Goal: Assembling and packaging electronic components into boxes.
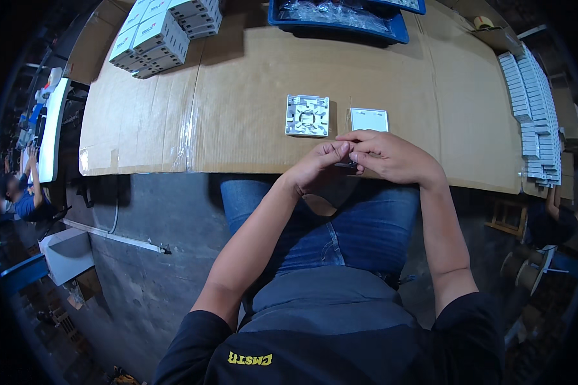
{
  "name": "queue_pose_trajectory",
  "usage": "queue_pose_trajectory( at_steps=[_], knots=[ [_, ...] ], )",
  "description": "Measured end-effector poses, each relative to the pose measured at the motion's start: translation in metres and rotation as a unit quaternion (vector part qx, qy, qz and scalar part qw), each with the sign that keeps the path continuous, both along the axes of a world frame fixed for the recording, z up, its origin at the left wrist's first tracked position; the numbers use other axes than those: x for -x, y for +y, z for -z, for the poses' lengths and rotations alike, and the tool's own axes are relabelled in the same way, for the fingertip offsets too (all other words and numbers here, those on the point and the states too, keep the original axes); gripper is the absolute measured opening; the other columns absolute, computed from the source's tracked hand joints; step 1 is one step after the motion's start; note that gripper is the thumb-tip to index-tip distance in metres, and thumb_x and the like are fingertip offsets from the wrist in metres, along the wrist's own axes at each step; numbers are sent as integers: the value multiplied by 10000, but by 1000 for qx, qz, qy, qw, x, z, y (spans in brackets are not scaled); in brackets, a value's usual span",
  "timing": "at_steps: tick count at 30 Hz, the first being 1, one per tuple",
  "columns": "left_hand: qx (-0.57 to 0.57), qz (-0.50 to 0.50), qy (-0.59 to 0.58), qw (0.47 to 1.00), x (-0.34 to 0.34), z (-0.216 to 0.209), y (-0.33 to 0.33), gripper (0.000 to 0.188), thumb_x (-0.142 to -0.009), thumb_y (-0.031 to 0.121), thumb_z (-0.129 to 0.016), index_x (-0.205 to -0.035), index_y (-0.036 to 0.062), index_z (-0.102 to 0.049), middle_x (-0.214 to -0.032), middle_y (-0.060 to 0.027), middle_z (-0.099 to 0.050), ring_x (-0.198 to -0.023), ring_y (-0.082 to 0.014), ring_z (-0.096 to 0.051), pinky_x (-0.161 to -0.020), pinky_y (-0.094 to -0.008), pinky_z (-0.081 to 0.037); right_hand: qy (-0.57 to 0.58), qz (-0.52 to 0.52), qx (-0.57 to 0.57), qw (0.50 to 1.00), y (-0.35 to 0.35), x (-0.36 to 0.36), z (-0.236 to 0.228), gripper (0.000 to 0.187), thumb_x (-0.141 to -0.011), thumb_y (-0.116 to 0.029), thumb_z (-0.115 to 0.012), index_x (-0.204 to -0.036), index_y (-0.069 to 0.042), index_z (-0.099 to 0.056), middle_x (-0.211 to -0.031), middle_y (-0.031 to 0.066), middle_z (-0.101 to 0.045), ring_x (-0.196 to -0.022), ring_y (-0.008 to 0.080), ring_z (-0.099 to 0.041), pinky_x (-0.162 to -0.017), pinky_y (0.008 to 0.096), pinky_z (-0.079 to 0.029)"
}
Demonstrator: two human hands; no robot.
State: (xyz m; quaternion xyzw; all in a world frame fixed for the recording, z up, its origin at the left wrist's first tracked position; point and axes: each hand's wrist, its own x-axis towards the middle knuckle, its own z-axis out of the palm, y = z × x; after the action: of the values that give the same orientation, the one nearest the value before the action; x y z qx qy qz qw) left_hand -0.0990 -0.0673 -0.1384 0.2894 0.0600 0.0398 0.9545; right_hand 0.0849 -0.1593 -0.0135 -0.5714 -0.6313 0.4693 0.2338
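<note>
While both hands pinch one small dark part together at the table edge, the left hand [321, 163] sits nearer the white base [307, 115] just beyond than the right hand [392, 157].

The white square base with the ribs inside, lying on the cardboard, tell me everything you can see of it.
The white square base looks like moulded plastic. It lies flat, open side up, showing raised ribs, a round middle part and small clips along its edges. It rests on the cardboard sheet over the table, just left of a plain white cover, apart from it. Neither hand touches it.
</note>
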Motion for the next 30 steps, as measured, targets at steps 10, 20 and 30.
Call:
queue_pose_trajectory(
  at_steps=[10,20,30],
  knots=[
    [41,-2,-7,999,1,3,1,466,-1062,428,-586,-1253,9,-658,-1128,-97,-710,-1069,-214,-693,-1040,-400,-514,82,81,98,989,3,7,-5,397,-1115,-283,-522,-1282,55,-645,-1305,100,-641,-935,131,-612,-920,288,-515],
    [33,-23,47,998,-4,-5,0,447,-1080,472,-546,-1158,48,-662,-1033,-69,-693,-1002,-198,-686,-967,-372,-544,20,8,49,999,9,-1,12,428,-1106,-327,-525,-1285,42,-648,-1312,133,-654,-1146,214,-657,-978,348,-526],
    [110,11,54,992,-1,-14,3,617,-1100,560,-403,-1331,15,-575,-1014,-62,-637,-841,-189,-598,-874,-359,-492,31,55,-49,997,32,-44,1,324,-1065,-235,-626,-1151,62,-721,-1250,128,-714,-1016,183,-703,-923,296,-537]
  ],
)
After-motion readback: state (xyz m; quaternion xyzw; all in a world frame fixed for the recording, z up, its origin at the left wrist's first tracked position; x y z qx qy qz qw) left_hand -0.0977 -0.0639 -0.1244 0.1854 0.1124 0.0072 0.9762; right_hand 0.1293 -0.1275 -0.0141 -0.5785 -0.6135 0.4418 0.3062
